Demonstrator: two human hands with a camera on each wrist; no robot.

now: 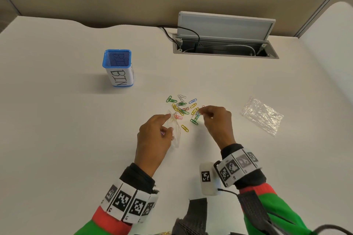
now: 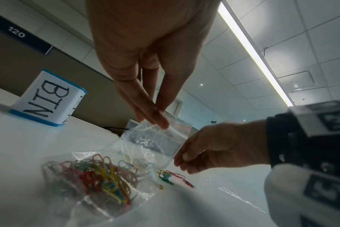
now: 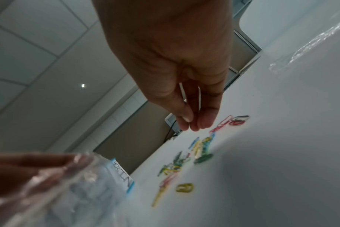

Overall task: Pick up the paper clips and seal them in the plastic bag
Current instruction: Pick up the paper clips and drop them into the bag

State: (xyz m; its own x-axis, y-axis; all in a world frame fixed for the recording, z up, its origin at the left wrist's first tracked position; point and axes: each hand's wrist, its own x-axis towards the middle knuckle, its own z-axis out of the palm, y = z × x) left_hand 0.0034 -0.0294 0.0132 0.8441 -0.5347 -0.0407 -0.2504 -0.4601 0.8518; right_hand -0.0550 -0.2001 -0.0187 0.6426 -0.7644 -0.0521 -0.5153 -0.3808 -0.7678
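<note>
Several coloured paper clips [image 1: 181, 108] lie loose on the white desk, also seen in the right wrist view [image 3: 196, 150]. My left hand [image 1: 170, 123] pinches the open mouth of a small clear plastic bag [image 1: 175, 133] between thumb and fingers [image 2: 159, 121]. The bag's lower part rests on the desk with a bunch of clips [image 2: 91, 173] inside. My right hand [image 1: 200, 113] hovers just right of the pile, its fingertips [image 3: 192, 122] pinched together. A blue-green clip [image 1: 197, 116] hangs at them in the head view. The right wrist view hides that clip.
A blue mesh cup labelled BIN [image 1: 118, 66] stands at the back left. A second crinkled clear bag [image 1: 261, 116] lies to the right. An open cable hatch [image 1: 225, 47] with cords sits at the desk's far edge.
</note>
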